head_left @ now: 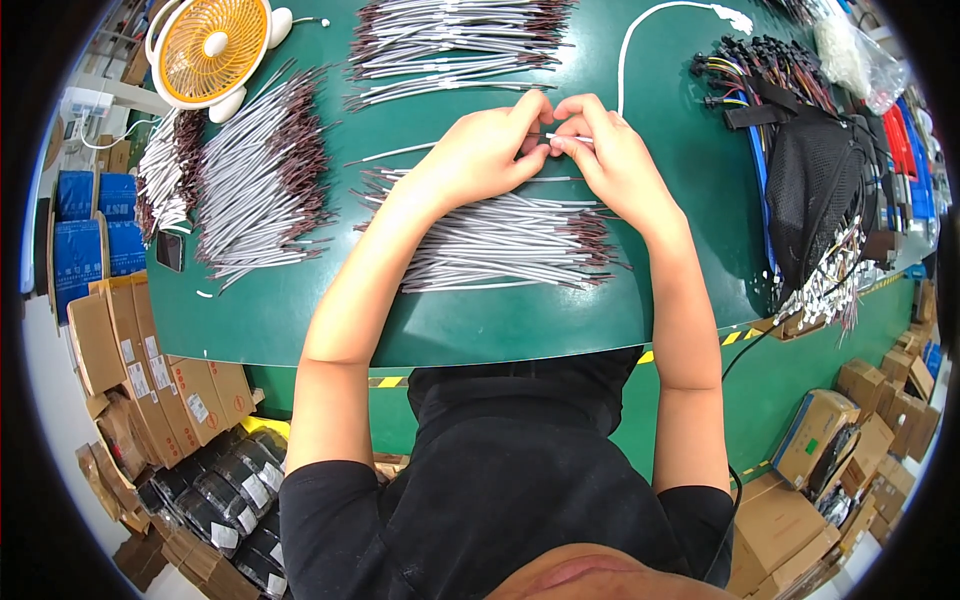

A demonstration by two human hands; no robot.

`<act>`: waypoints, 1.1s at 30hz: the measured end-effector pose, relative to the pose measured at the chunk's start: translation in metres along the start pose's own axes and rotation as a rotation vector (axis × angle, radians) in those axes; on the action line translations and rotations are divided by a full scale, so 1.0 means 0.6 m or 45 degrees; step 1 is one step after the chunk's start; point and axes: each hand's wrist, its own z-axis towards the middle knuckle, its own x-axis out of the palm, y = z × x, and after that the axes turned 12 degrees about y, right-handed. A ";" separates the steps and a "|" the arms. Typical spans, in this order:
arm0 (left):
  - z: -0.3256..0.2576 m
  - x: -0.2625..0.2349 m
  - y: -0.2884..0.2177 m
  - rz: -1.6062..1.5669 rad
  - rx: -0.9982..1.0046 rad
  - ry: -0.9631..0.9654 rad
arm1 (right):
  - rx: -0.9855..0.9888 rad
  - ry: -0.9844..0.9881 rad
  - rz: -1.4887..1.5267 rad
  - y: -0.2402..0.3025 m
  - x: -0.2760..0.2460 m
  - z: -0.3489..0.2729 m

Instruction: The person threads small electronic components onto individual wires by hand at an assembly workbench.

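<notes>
My left hand [485, 150] and my right hand [615, 165] meet over the table, both closed in a pinch. Between their fingertips runs a thin grey cable [572, 138] with dark reddish-brown wire at its end; the fingers cover much of it. Left of my left hand, another grey length [390, 153] shows on the green table [480, 330]; whether it belongs to the held piece I cannot tell. Just below the hands lies a pile of cut grey cables [500, 245] with reddish-brown wire ends. A further bundle [455, 45] of the same cables lies beyond the hands.
More cable piles [255, 180] lie on the left, near an orange-and-white fan [212, 50] and a dark phone [171, 251]. A white cord [625, 55] curves across the back. At right stand a black mesh bag [815, 190] and wire harnesses [770, 70]. Cardboard boxes [150, 370] flank the table.
</notes>
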 end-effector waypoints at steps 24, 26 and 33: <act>0.004 -0.005 -0.009 -0.287 0.130 -0.161 | 0.040 -0.180 0.076 0.008 0.005 0.005; 0.005 -0.010 -0.020 -0.215 0.134 -0.147 | 0.101 -0.213 0.122 0.011 0.004 0.003; 0.007 -0.008 -0.009 0.013 0.104 -0.251 | 0.062 -0.253 0.219 0.004 0.006 0.005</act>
